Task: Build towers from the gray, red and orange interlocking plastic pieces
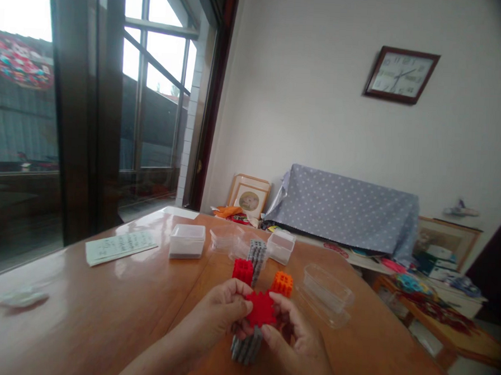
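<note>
Now | both hands raised, fingers pinching red block [261, 308] | left hand [223, 309] | right hand [293, 335]

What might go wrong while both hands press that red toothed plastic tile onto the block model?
1. The red toothed plastic tile, pinched between the left hand and right hand, may slip loose.
2. Pressing hard might pop off the orange plastic cube.
3. The clear plastic box beside the right hand might get knocked.

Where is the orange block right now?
In the head view, the orange block sits just right of centre, above the right hand, beside the red piece.
</note>
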Demonstrator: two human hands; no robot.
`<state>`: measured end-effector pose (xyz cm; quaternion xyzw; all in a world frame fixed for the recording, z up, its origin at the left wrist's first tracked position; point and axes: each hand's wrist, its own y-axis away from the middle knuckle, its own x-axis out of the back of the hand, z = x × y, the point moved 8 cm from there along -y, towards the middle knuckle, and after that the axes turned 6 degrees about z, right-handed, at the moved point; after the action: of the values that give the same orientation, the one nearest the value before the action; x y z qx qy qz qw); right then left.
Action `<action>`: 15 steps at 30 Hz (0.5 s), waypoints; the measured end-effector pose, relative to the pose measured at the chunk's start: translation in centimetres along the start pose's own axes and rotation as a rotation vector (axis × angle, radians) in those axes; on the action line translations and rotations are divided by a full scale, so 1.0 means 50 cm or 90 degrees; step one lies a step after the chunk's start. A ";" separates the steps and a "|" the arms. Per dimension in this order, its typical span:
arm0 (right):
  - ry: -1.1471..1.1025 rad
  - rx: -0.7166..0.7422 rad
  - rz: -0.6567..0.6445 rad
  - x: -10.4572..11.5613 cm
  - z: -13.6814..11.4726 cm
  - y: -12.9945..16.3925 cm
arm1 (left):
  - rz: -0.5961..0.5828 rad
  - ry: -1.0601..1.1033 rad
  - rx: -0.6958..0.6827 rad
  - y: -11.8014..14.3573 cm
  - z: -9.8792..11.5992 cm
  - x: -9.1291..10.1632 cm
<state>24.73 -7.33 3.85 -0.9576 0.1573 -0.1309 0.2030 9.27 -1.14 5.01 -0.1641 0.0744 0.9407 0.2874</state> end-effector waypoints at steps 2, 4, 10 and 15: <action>-0.022 -0.028 0.009 0.006 0.005 -0.002 | 0.002 -0.015 -0.012 0.000 0.004 0.001; -0.045 -0.060 0.038 0.020 0.006 -0.008 | 0.018 -0.030 -0.031 -0.001 0.013 0.006; -0.043 -0.129 0.191 0.097 0.021 -0.041 | 0.145 -0.070 -0.127 -0.006 0.057 0.056; 0.059 -0.146 0.214 0.117 0.067 -0.052 | 0.194 -0.094 -0.160 -0.015 0.065 0.084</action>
<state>31.80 -5.98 3.09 -0.9276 0.3379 -0.1200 0.1045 5.55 2.43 6.53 -0.1160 -0.0405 0.9847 0.1234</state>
